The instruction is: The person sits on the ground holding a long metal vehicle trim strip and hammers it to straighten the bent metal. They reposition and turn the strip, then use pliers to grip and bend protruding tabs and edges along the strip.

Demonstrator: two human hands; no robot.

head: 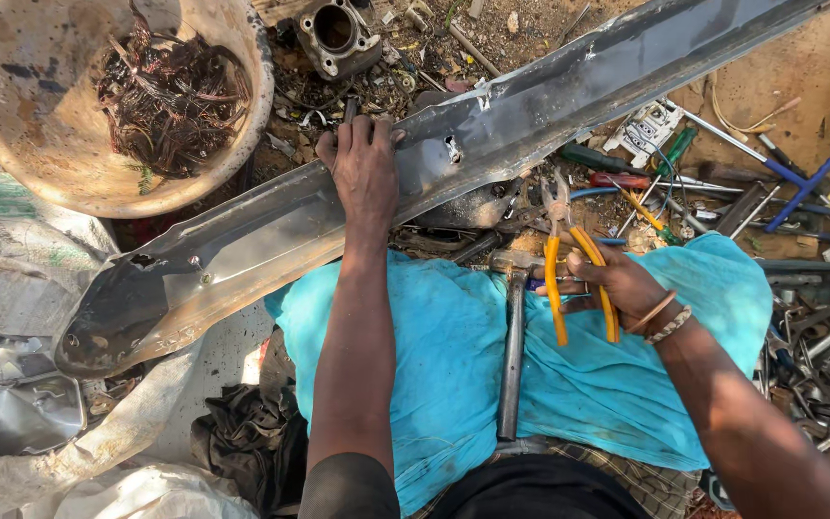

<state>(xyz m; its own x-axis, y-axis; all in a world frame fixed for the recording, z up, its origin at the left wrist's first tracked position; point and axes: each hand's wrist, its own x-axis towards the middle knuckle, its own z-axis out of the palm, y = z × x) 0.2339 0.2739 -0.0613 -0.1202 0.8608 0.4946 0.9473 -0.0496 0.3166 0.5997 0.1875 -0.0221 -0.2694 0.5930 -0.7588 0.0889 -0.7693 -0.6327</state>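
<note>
Diagonally across the view lies a long dark metal panel point(453, 154), running from the lower left up to the upper right, its near end resting over white sacks point(21, 279) and its far end over the dirt. The left hand point(365, 168) lies on top of the panel about midway along, palm down, fingers curled over the far edge, so its grip is pressed onto the metal rather than spread. The panel passes under that hand and just beyond the knees.

Just beside the panel's near edge, the right hand point(617, 288) holds pliers point(573, 259) with yellow handles; the fingers wrap the handles, which stand somewhat apart, and the nose points up toward the panel without touching it, as far as can be told. Bracelets point(663, 319) circle that wrist.

Below both hands a turquoise cloth point(453, 365) covers the lap. A hammer point(511, 336) lies on it between the arms, head toward the panel, handle toward the body.

Farther out, a round tan bowl point(12, 115) at upper left holds a tangle of reddish wires point(170, 96). A metal cylinder part point(336, 34) sits on the dirt above the panel. To the right lie screwdrivers point(617, 179), a blue wrench point(809, 183) and loose sockets and spanners point(828, 356).
</note>
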